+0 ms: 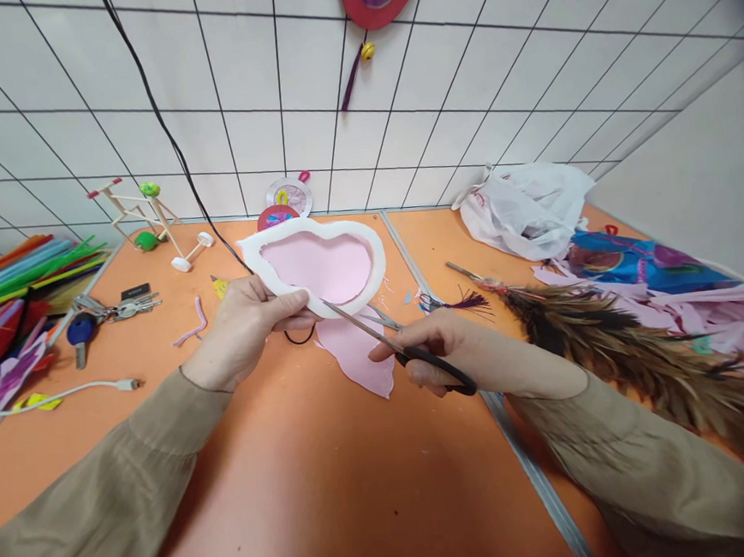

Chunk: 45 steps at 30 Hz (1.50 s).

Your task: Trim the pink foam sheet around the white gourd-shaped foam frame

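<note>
My left hand (256, 322) pinches the lower left rim of a white foam heart-shaped frame (377, 265), thumb on top. Pink sheet (319, 261) fills the middle of the frame. In my right hand (445, 341) are black-handled scissors (433, 361), fingers in the loops. Their blades are spread, one crossing the frame's lower edge close to my left thumb, the other lower and to the right. Under the blades, a ragged pink piece (356, 357) hangs or lies below the frame; which of the two I cannot tell.
Keys (133, 307), a white cable (90, 388) and colourful pipe cleaners (24, 271) lie left, near a small stick model (148, 214). To the right are a white plastic bag (527, 206), a feather duster (615, 345) and pink scraps (702, 308). A black cord (167, 131) hangs behind.
</note>
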Each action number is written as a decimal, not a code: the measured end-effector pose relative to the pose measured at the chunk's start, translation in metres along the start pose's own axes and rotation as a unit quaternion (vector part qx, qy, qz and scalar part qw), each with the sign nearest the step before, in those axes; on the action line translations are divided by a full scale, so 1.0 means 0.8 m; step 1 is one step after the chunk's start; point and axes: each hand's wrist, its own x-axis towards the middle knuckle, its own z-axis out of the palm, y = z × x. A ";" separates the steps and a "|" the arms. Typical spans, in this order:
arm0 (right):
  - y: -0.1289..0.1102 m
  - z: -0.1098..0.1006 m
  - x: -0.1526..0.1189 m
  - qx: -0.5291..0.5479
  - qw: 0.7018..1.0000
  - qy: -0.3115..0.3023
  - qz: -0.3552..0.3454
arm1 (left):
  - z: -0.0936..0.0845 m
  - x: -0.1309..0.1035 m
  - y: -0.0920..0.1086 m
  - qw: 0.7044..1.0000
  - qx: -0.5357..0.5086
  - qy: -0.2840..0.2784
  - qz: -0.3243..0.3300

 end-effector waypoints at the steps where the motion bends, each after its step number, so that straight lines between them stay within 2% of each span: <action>1: 0.000 0.000 0.000 -0.001 1.000 0.001 0.002 | 0.000 0.000 0.000 1.000 -0.001 0.001 0.002; 5: -0.001 0.001 -0.001 -0.011 1.000 0.002 0.010 | 0.000 0.000 0.000 1.000 -0.009 0.006 0.001; 10: -0.005 0.000 -0.002 -0.039 0.999 -0.003 0.013 | -0.001 0.002 0.002 0.999 -0.029 -0.016 -0.007; 15: -0.008 -0.009 -0.007 -0.096 0.994 -0.045 -0.040 | -0.002 0.002 0.003 0.999 -0.017 -0.031 -0.003; 20: -0.005 -0.018 -0.011 -0.087 0.992 -0.072 -0.051 | -0.005 0.002 0.002 0.999 0.009 -0.044 0.001; 26: -0.006 -0.022 -0.009 -0.139 0.986 -0.054 -0.080 | -0.002 0.001 0.001 0.998 0.019 -0.058 0.005; 32: -0.007 -0.014 -0.004 -0.156 0.986 -0.032 -0.055 | 0.001 0.001 -0.001 0.999 0.007 -0.054 -0.004; 45: -0.007 -0.013 -0.003 -0.166 0.985 -0.013 -0.051 | -0.002 0.000 0.000 0.998 0.014 -0.057 0.020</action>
